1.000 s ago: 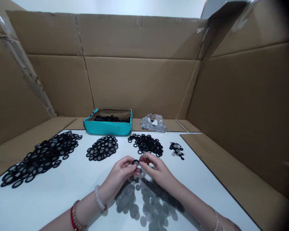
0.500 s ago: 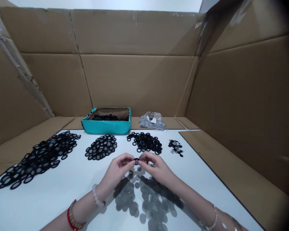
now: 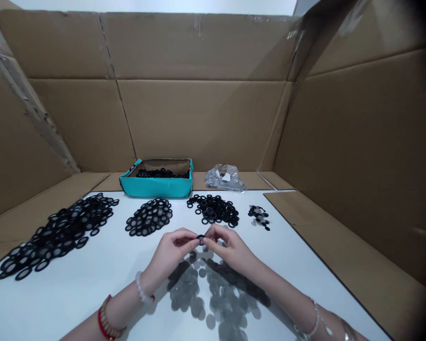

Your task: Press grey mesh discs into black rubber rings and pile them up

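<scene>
Both my hands meet above the white table, with a small black rubber ring (image 3: 200, 239) pinched between their fingertips. My left hand (image 3: 172, 253) and my right hand (image 3: 230, 248) hide part of the ring, so I cannot tell whether anything sits inside it. Just below them lies a spread of grey metal mesh discs (image 3: 213, 293), mixed with several black rings (image 3: 230, 278). Farther ahead are a pile of loose black rubber rings (image 3: 213, 210) and a pile of black rings with mesh centres (image 3: 149, 217).
A larger heap of mesh-filled rings (image 3: 57, 232) lies at the left of the white table (image 3: 57, 303). A small mixed pile (image 3: 259, 217) lies at the right. Behind stand a teal box (image 3: 156, 188) holding black rings and a clear plastic bag (image 3: 224, 179). Cardboard walls (image 3: 199, 123) surround the table.
The view has tilted slightly, shifting the scene a little. My fingertips have stayed together on the black ring, and the piles have not visibly changed.
</scene>
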### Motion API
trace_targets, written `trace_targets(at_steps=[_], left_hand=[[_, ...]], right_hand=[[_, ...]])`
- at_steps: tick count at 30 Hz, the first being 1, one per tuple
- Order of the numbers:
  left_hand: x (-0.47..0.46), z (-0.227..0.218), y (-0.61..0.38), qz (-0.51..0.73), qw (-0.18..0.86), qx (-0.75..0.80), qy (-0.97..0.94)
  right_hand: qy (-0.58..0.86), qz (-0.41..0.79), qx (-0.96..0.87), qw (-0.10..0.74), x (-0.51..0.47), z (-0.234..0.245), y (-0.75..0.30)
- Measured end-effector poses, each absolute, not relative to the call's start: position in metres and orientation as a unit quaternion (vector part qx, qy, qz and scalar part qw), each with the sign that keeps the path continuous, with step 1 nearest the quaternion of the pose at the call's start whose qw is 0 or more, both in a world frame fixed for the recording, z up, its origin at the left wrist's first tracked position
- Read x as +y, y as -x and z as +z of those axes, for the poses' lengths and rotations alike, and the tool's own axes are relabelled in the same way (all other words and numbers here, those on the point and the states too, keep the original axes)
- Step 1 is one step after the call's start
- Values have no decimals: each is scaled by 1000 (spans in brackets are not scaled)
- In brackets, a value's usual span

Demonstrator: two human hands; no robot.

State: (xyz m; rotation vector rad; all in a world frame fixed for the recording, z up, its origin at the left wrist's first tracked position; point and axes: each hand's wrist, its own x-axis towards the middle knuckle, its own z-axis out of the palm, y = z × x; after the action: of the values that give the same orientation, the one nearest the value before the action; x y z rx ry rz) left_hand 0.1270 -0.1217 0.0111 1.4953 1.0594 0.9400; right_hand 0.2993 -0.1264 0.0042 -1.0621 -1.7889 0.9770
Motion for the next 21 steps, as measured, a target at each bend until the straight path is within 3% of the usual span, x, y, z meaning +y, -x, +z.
trace_targets(at_steps=[12, 18, 21], left_hand=[[-125, 5, -127, 394, 447, 402, -695], [-123, 16, -123, 401, 391, 419, -715], [-124, 17, -123, 412, 418, 422, -691]], right_hand=[[386, 385, -755, 365, -130, 4, -301], [390, 317, -768, 396, -135, 11, -300], [394, 327, -764, 392, -135, 11, -300]])
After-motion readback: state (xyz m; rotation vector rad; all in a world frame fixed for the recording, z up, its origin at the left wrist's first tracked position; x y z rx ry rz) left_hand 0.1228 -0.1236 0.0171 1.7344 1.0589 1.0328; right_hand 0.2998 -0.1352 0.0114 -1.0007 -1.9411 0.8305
